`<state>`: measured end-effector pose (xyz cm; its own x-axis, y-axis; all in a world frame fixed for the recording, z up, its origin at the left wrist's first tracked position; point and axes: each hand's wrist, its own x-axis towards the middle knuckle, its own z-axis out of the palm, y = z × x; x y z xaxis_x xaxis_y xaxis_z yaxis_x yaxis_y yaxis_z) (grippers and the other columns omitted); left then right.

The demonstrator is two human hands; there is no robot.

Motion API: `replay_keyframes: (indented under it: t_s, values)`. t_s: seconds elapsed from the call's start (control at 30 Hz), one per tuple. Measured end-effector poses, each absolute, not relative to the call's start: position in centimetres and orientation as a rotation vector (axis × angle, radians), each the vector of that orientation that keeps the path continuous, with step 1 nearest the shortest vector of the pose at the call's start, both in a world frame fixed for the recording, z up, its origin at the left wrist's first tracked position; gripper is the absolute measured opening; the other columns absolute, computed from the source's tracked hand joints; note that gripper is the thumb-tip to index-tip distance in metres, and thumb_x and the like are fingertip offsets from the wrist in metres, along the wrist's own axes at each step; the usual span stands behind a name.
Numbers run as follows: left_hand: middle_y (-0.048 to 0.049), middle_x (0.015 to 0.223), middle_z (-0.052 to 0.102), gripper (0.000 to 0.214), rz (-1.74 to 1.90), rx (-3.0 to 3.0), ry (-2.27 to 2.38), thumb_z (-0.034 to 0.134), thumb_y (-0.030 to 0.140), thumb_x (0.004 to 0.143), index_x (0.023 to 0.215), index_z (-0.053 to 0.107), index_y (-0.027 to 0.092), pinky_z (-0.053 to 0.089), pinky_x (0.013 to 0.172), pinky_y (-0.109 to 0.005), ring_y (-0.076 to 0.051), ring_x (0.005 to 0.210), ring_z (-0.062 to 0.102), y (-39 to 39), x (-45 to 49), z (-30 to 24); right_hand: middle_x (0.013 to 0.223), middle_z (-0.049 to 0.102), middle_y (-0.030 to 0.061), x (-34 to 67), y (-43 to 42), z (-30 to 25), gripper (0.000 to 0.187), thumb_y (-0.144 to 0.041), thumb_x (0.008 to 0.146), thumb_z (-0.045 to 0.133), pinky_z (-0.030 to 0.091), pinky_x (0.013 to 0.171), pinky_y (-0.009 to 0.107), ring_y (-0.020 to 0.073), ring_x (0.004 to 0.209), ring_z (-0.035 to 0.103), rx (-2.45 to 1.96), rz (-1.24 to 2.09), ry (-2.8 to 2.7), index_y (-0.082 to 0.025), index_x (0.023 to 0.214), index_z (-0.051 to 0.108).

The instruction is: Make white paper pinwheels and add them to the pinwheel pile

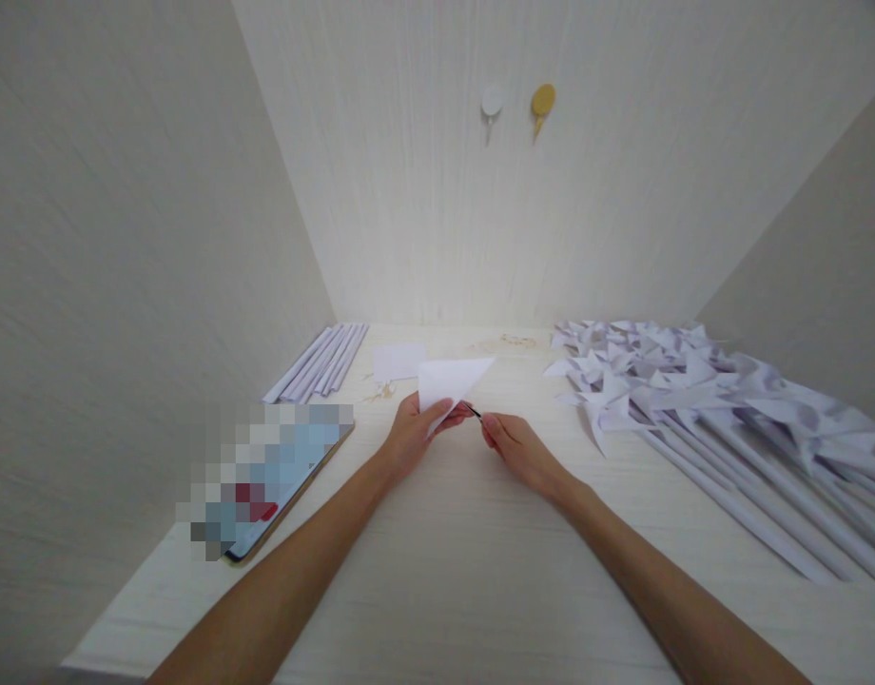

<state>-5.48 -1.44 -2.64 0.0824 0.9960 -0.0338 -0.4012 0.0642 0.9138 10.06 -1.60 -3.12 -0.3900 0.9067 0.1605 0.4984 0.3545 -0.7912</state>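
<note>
My left hand (413, 433) pinches a white sheet of paper folded into a triangle (448, 381), its point aimed up and to the right. My right hand (513, 442) is just to the right of it, fingers closed on a thin dark tool (473, 411) whose tip meets the paper's lower edge. What the tool is cannot be made out. Both hands hover over the pale wooden table (466, 552).
A pile of white paper pinwheels on rolled paper sticks (694, 400) fills the right side. Several rolled paper sticks (323, 362) lie at the back left, with a small paper sheet (398, 362) beside them. A tablet (273, 476) lies left. Two wall hooks (515, 103) hang above.
</note>
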Motion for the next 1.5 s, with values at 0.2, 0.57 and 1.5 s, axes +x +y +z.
replay_keyframes:
  t_s: [0.2, 0.57, 1.5]
  values:
    - [-0.0074, 0.073, 0.067, 0.019, 1.269, 0.936, 0.883, 0.065, 0.024, 0.060, 0.072, 0.062, 0.009, 0.045, 0.077, -0.033, -0.015, 0.071, 0.061, -1.34, -5.59, -2.66, 0.050, 0.036, -0.0028, 10.15, -1.55, -3.13, 0.041, -0.040, 0.084, 0.022, 0.026, 0.051, 0.024, 0.0102, 0.050, 0.034, -1.226, 0.891, -2.042, -0.019, 0.052, 0.034]
    - [-0.0067, 0.074, 0.067, 0.017, 1.229, 0.986, 0.848, 0.063, 0.023, 0.062, 0.074, 0.063, 0.011, 0.046, 0.075, -0.031, -0.015, 0.069, 0.061, -1.17, -5.88, -2.86, 0.050, 0.035, -0.0030, 10.18, -1.60, -3.06, 0.041, -0.040, 0.084, 0.022, 0.026, 0.051, 0.024, 0.0102, 0.050, 0.033, -1.242, 0.906, -2.058, -0.019, 0.052, 0.034]
    - [-0.0079, 0.074, 0.067, 0.020, 1.180, 0.979, 0.853, 0.065, 0.023, 0.059, 0.074, 0.063, 0.010, 0.045, 0.076, -0.032, -0.016, 0.069, 0.061, -1.27, -6.23, -2.50, 0.049, 0.035, -0.0030, 10.23, -1.71, -2.92, 0.040, -0.042, 0.084, 0.022, 0.026, 0.050, 0.024, 0.0101, 0.050, 0.033, -1.232, 0.895, -2.082, -0.019, 0.052, 0.033]
